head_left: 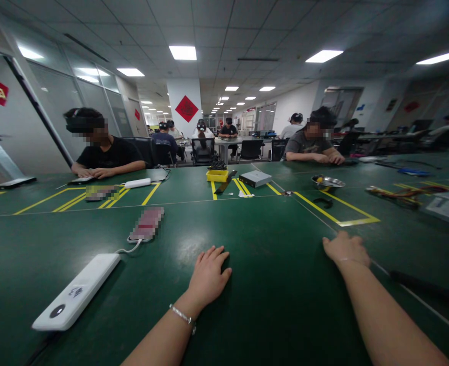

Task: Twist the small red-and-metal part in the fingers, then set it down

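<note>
My left hand [210, 274] lies on the green tabletop [270, 284] with its fingers stretched out and nothing in it. A silver bracelet [182, 315] circles that wrist. Farther right, my right hand [347, 248] rests palm down on the table near a seam, thumb apart from the fingers and holding nothing. The fingertips point away from me and are slightly blurred. To the left of my left hand is a phone [147, 223] with a white cable [130, 249], beside a long white power bank [79, 290]. A dark elongated object [426, 287] lies right of my right forearm.
Across the table stand a yellow bin [217, 176], a grey box [255, 178] and a metal bowl [328, 182]. Bundled coloured wires [395, 195] lie at the right near a pale metal case [447, 206]. Yellow tape [357, 222] marks the surface. Two people sit opposite; others work behind.
</note>
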A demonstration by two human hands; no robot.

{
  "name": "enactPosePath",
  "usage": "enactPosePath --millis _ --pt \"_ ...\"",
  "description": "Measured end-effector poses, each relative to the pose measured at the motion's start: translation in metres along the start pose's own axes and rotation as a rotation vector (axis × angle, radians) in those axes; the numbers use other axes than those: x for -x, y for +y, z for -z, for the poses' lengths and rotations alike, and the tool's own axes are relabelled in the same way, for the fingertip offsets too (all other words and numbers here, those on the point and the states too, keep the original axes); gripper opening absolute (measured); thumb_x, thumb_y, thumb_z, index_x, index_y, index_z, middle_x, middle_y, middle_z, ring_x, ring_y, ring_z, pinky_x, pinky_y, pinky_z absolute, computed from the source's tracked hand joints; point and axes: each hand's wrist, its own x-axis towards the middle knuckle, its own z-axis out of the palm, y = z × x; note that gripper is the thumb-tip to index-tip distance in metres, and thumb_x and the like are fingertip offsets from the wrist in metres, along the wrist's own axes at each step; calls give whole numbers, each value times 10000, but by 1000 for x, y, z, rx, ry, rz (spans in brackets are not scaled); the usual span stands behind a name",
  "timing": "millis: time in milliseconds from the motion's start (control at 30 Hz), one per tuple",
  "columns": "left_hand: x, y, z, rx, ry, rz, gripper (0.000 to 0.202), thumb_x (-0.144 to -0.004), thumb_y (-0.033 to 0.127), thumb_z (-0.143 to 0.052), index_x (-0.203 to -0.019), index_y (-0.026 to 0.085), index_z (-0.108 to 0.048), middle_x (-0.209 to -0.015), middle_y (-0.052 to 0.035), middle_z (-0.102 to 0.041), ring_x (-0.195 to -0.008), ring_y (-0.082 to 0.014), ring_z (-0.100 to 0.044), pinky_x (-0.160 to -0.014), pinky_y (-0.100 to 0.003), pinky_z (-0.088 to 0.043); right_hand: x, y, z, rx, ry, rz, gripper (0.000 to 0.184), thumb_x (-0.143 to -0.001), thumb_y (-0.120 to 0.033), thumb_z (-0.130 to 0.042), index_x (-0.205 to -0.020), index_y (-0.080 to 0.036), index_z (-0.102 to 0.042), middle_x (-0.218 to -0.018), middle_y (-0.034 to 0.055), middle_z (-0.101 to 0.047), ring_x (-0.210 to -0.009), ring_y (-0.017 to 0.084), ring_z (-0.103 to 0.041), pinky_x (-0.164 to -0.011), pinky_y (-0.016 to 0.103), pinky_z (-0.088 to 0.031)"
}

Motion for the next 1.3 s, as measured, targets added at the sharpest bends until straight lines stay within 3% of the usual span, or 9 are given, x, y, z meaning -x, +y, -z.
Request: enactPosePath --millis 200,467,700,833,933,1000,1067,1200,1300 --pt "-1 -1 -2 -1 -4 1 408 -757 338 -444 -1159 273 -461 -1304 -18 -398 -1230 -234 -279 -1008 -468 -182 -3 -1 -3 -13 -66 69 423 -751 -263 -337 -1109 -78 -464 -1044 232 -506 -944 341 -516 -691 437 -433" --pt "0 -2 -1 0 -3 -5 403 -761 355 -433 -1155 277 -464 -1297 -17 -408 -1226 -236 -290 -1002 -471 -192 -2 -1 3 30 -78 132 382 -728 -260 -332 -950 -103 -600 -1026 216 -517 -889 351 -530 -619 435 -441" --pt "-1 -1 0 6 5 -5 394 -763 354 -433 -1150 287 -463 -1292 -12 -414 -1225 -236 -292 -998 -477 -195 8 -13 9 -13 -43 187 408 -755 -313 -294 -956 -159 -614 -1002 183 -524 -827 302 -546 -613 399 -419" --pt "-1 -3 -2 29 23 -5 363 -750 350 -463 -1107 287 -492 -1271 -12 -437 -1216 -237 -303 -991 -472 -200 43 -48 3 -164 -96 509 331 -749 -314 -367 -938 -208 -618 -940 97 -567 -788 202 -549 -674 313 -404" --pt "-2 -3 -2 62 54 -12 379 -706 353 -532 -1076 274 -504 -1231 -21 -476 -1186 -244 -343 -975 -465 -220 90 -81 -4 -294 -220 810 252 -729 -292 -433 -872 -215 -626 -836 48 -584 -729 153 -535 -664 269 -390" --pt "-2 1 -2 106 91 -6 418 -662 354 -587 -1057 246 -502 -1132 -34 -550 -1109 -238 -425 -953 -442 -257 124 -98 -8 -398 -322 928 206 -713 -264 -467 -831 -201 -624 -763 33 -584 -680 136 -521 -641 254 -385" --pt "-2 7 -1 169 140 4 422 -632 337 -619 -1018 216 -497 -976 -29 -616 -980 -211 -511 -917 -404 -303 154 -110 -12 -536 -462 955 175 -702 -235 -484 -817 -186 -606 -706 17 -584 -632 121 -512 -604 238 -384" --pt "-1 15 1 248 188 -37 166 -676 198 -552 -837 203 -511 -793 10 -622 -793 -149 -558 -828 -318 -363 185 -119 -15 -753 -678 923 142 -723 -238 -474 -812 -176 -566 -672 -2 -591 -598 107 -520 -553 213 -381" --pt "-2 13 1 325 160 22 120 -723 222 -493 -842 209 -508 -782 2 -618 -747 -146 -568 -693 -268 -403 177 -117 -12 -652 -589 1019 212 -750 -289 -456 -907 -194 -561 -707 4 -602 -621 118 -528 -582 229 -392"
